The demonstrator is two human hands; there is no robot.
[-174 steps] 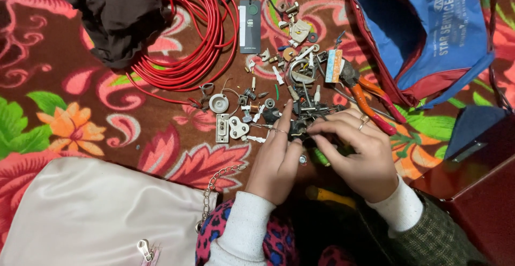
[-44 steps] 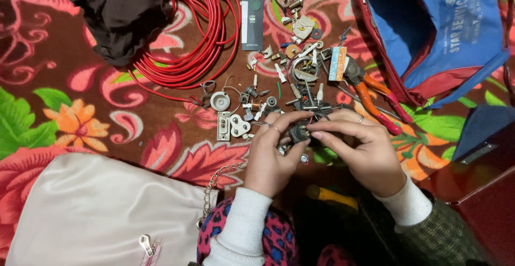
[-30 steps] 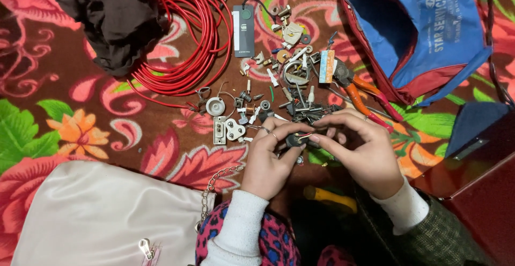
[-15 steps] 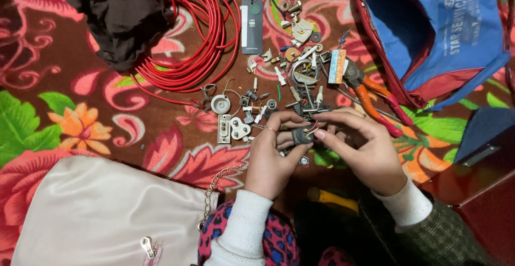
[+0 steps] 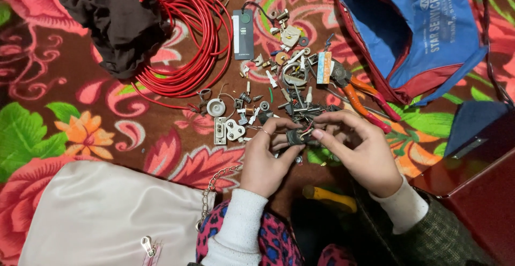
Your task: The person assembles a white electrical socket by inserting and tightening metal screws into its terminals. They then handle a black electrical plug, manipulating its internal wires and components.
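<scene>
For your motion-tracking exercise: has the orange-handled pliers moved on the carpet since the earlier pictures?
No. The orange-handled pliers lie in the same place against the blue bag and the scattered small parts; only the camera view shifts slightly.

My hands (image 5: 316,150) meet mid-frame below the scattered parts (image 5: 279,83); wire coil (image 5: 188,41) upper left, bag (image 5: 413,30) upper right, pliers (image 5: 359,97) between.

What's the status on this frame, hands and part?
Left hand and right hand both pinch the small dark part with red wires. Part held above the floral carpet. Loose hardware scattered just beyond; nothing between the hands.
</scene>
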